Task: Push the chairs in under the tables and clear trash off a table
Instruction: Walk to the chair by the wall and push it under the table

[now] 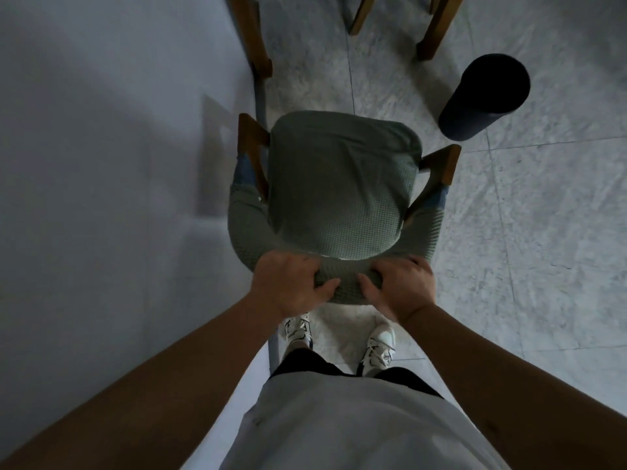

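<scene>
Both hands are clamped on the chair's padded backrest (339,283), left hand (288,286) and right hand (400,286) side by side with fingers curled over the top edge, right in front of the person's feet. The chair (342,184) sits just beside the table (101,164) on its left, seat pointing away. Looks like a solid wood frame under soft fabric, so probably heavyish, and I'd grip through to the rail since the cover may slide.

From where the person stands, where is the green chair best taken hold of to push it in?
By the padded top of its backrest, from behind. That curved edge faces the person, and the left hand and right hand already grip it side by side.
</scene>
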